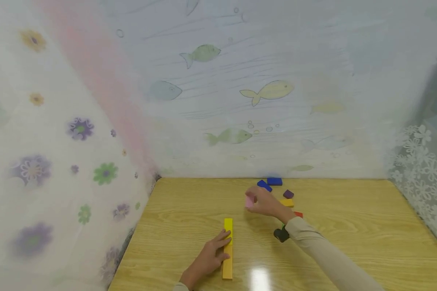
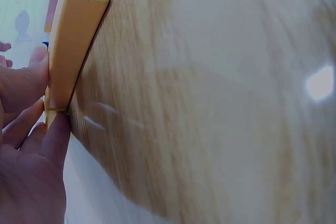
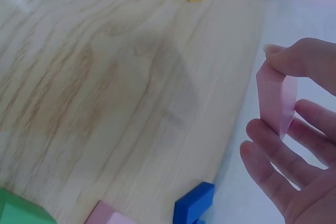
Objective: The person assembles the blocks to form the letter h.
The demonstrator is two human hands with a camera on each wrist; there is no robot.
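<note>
Two slim blocks lie end to end in a line on the table: a yellow block (image 1: 228, 223) at the far end and an orange block (image 1: 227, 268) at the near end. My left hand (image 1: 209, 254) rests on them, fingertips by the joint and thumb on the orange one; the left wrist view shows one finger down at the table beside the joint. Farther off to the right, my right hand (image 1: 264, 201) pinches a small pink block (image 3: 277, 98) between thumb and fingers, above the table.
Beyond my right hand lie two blue blocks (image 1: 274, 181), a purple block (image 1: 288, 194), another yellow-orange block (image 1: 287, 203) and a red block (image 1: 298, 214). A green block (image 3: 23, 211) and a second pink block (image 3: 107, 214) show in the right wrist view. A painted wall (image 1: 211, 157) borders the table.
</note>
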